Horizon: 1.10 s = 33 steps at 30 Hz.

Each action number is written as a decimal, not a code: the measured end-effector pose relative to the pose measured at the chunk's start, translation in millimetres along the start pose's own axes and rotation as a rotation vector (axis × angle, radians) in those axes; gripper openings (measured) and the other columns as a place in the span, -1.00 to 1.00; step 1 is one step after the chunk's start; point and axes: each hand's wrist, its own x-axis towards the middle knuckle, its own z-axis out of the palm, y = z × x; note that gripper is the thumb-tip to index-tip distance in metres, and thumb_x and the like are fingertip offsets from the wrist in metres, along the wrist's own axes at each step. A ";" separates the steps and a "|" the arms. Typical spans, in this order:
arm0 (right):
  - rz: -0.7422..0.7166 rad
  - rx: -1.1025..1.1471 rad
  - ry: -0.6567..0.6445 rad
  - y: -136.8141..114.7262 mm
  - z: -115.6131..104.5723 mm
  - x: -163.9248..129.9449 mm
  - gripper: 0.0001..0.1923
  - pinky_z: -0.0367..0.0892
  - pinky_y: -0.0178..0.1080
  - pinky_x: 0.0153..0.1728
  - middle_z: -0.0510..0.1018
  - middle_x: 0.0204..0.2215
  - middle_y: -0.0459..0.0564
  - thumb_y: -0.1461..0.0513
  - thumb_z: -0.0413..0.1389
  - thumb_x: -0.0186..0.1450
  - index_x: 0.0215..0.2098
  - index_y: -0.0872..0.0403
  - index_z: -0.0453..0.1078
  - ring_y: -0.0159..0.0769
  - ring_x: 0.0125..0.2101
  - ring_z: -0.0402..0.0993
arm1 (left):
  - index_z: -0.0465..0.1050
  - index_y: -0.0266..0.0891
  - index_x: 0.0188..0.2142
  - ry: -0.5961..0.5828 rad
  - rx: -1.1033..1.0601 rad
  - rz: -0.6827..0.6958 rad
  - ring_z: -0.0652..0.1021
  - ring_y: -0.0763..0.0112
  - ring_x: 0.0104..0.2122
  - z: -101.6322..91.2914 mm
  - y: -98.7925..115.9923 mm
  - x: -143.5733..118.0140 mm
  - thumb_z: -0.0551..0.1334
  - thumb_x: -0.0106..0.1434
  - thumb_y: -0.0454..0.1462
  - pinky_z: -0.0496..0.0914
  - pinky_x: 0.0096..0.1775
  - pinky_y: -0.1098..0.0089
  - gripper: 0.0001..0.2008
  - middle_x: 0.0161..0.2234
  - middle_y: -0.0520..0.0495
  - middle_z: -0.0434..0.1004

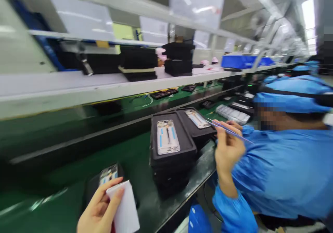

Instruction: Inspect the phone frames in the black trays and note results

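Note:
My left hand (100,210) is at the bottom edge, gripping a small white pad (126,210) with the thumb pressed on its top corner. Just behind the hand lies a black tray (91,188) holding a phone frame (108,174) on the green belt. My right hand is out of the picture. Further right stands a stack of black trays (171,156), the top one holding a phone frame (168,136); a second tray (205,129) with another frame (197,118) sits against it.
A co-worker in blue clothes (283,170) sits at the right, their hand (227,149) holding thin tweezers (229,130) near the trays. The green conveyor (65,177) runs left to right under a white shelf (104,87) carrying black tray stacks and a blue bin (241,61).

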 end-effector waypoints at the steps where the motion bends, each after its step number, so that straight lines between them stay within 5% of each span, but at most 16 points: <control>1: -0.086 0.036 -0.021 -15.8 -0.3 -22.6 -0.89 0.68 -0.08 0.04 0.85 -0.12 0.01 0.17 0.38 0.49 -0.05 0.01 0.68 -0.13 -0.10 0.81 | 0.73 -0.14 -0.04 0.002 -0.012 -0.007 0.50 0.28 -0.65 -3.2 2.8 -8.6 0.58 -0.01 0.39 0.39 -0.63 0.41 -0.20 -0.65 0.10 0.50; 3: -0.096 0.178 -0.358 -42.1 0.3 -65.8 -0.79 0.74 -0.18 -0.21 0.87 -0.07 -0.02 0.31 0.33 0.51 0.06 -0.07 0.69 -0.17 -0.19 0.85 | 0.73 -0.17 -0.12 -0.012 -0.074 -0.003 0.63 0.25 -0.52 -5.2 9.7 -23.7 0.59 -0.04 0.39 0.48 -0.54 0.42 -0.21 -0.42 -0.06 0.75; 5: -0.081 0.359 -0.766 -56.0 5.1 -101.4 -0.66 0.81 -0.14 -0.19 0.87 -0.05 0.00 0.39 0.34 0.47 0.12 -0.10 0.69 -0.08 -0.13 0.88 | 0.73 -0.17 -0.11 0.001 -0.131 0.018 0.69 0.28 -0.41 -3.9 15.3 -33.0 0.56 0.11 0.33 0.55 -0.43 0.44 -0.32 -0.18 -0.15 0.84; 8: -0.008 0.493 -1.032 -54.4 22.1 -140.1 -0.57 0.83 -0.11 -0.07 0.86 0.00 0.04 0.47 0.33 0.44 0.15 -0.08 0.68 -0.04 -0.05 0.88 | 0.73 -0.18 -0.18 0.054 -0.190 0.050 0.70 0.29 -0.38 -3.7 18.0 -41.1 0.54 0.20 0.20 0.57 -0.37 0.44 -0.48 -0.23 -0.13 0.82; 12: 0.096 0.525 -1.045 -40.0 41.3 -164.9 -0.62 0.84 -0.09 -0.07 0.87 -0.04 0.06 0.47 0.31 0.46 0.11 -0.05 0.67 -0.05 -0.05 0.88 | 0.72 -0.18 -0.25 0.109 -0.189 0.074 0.64 0.34 -0.45 -10.5 15.8 -53.1 0.49 0.28 0.02 0.51 -0.41 0.46 -0.69 -0.38 -0.05 0.74; 19: 0.130 0.530 -1.146 -37.6 41.6 -165.6 -0.69 0.86 -0.05 -0.13 0.87 -0.10 0.06 0.43 0.33 0.47 0.07 -0.03 0.67 -0.04 -0.09 0.88 | 0.71 -0.15 -0.33 0.115 -0.119 0.089 0.45 0.40 -0.61 -22.8 15.8 -63.7 0.42 0.31 -0.08 0.39 -0.49 0.44 -0.79 -0.57 0.05 0.57; 33: 0.063 0.541 -1.188 -37.2 47.4 -167.6 -0.63 0.86 -0.11 -0.20 0.87 -0.08 0.07 0.47 0.30 0.47 0.12 -0.03 0.66 -0.06 -0.11 0.89 | 0.71 -0.15 -0.39 0.144 -0.127 0.094 0.47 0.45 -0.61 -29.0 14.7 -59.8 0.39 0.27 -0.15 0.23 -0.58 0.50 -0.83 -0.57 0.06 0.61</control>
